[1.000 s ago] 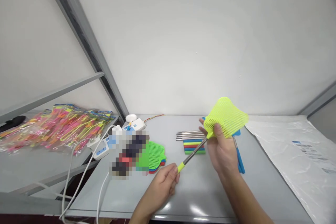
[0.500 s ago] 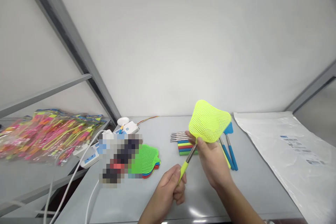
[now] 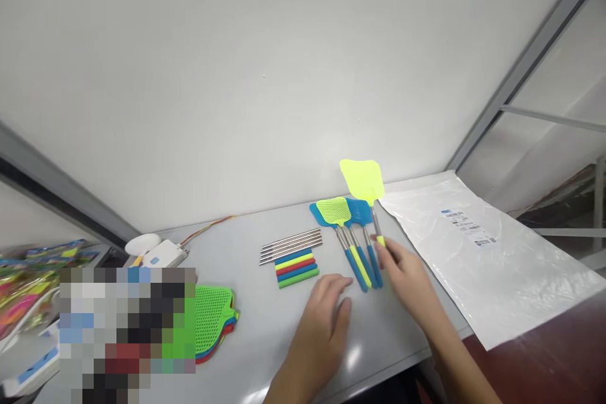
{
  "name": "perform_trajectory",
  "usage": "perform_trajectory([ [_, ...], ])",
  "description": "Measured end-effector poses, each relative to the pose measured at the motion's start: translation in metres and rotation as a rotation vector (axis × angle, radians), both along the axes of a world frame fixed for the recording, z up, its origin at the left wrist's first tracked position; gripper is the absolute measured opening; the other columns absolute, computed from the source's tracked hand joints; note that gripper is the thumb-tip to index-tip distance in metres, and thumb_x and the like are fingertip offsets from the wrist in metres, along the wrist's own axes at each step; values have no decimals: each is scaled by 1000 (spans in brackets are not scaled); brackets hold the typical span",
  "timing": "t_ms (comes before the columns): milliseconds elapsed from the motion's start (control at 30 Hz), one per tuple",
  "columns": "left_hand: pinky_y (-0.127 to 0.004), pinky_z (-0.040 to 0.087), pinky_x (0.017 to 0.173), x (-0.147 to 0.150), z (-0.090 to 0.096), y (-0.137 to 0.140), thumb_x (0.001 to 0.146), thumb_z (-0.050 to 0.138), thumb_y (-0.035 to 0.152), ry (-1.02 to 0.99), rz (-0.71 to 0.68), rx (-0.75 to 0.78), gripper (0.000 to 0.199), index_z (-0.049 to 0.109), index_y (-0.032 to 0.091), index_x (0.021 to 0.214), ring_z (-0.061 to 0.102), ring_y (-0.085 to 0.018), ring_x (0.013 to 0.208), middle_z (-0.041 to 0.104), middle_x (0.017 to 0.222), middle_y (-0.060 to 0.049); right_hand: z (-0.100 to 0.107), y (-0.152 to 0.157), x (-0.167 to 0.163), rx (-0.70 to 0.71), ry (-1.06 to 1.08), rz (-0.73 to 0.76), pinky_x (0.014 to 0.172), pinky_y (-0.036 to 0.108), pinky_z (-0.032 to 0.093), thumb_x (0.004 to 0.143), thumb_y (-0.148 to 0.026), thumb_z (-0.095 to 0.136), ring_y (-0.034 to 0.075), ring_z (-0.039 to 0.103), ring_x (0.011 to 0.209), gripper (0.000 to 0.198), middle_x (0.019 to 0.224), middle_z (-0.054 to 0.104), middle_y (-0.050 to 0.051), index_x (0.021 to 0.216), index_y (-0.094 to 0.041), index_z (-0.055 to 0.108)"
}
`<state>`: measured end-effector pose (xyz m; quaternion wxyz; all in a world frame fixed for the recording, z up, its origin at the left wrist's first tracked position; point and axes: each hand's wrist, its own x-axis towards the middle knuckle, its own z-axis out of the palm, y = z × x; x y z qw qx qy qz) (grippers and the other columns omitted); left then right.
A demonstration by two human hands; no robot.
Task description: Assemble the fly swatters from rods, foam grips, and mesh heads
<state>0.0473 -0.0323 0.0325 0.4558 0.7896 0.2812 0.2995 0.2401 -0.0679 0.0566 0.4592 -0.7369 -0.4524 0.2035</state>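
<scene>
My right hand grips the handle of a neon-yellow fly swatter, head upward, at the right of the row of finished-looking swatters. Nothing is in my left hand; its thumb and fingers are apart over the table, in front of the handles. Several fly swatters with blue and yellow heads lie side by side, among them a yellow-headed swatter. Left of them are several thin metal rods and a row of coloured handle grips. Loose swatter heads are stacked farther left, green on top.
A white plastic bag with a printed label covers the table's right end. On the left are a white power strip, a white device with thin wires, and bagged colourful items. A blurred patch hides part of the table there.
My left hand has let go of the yellow swatter's handle. My right hand has shifted from near its head to the handle and carried it right. The view has turned right.
</scene>
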Motion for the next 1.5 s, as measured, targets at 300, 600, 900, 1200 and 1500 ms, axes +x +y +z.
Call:
perform_trajectory([
  [300, -32, 46, 82, -9, -26, 3, 92, 42, 10, -18, 116, 228, 19, 53, 22, 103, 52, -19, 94, 56, 99, -5, -22, 35, 14, -377, -447, -183, 55, 28, 31, 96, -34, 31, 22, 60, 64, 41, 68, 63, 5, 128, -13, 42],
  [600, -33, 47, 81, -8, -26, 1, 90, 43, 7, -15, 75, 279, 21, 51, 21, 104, 53, -18, 90, 55, 99, -7, -30, 54, 11, -524, -586, -84, 54, 28, 24, 93, -28, 35, 22, 61, 64, 20, 70, 65, 6, 107, -18, 46],
  [900, -34, 47, 79, -8, -27, 0, 91, 42, 8, -8, 80, 265, 21, 51, 22, 103, 54, -19, 88, 56, 98, -7, -38, 53, 9, -550, -641, -37, 54, 29, 24, 93, -31, 37, 23, 63, 66, 20, 74, 67, 7, 104, -20, 48],
  [1200, -33, 46, 79, -9, -26, 2, 91, 43, 9, -16, 87, 220, 20, 52, 22, 104, 54, -19, 89, 56, 98, -6, -41, 40, 12, -492, -602, -27, 54, 27, 24, 94, -37, 38, 22, 62, 67, 26, 75, 67, 6, 111, -21, 50],
  [1500, -33, 46, 78, -9, -23, 2, 92, 41, 12, 1, 109, 191, 19, 54, 22, 100, 55, -19, 88, 57, 96, -7, -45, 25, 12, -398, -506, -9, 53, 26, 25, 94, -40, 39, 18, 57, 59, 30, 66, 60, 0, 114, -21, 51],
])
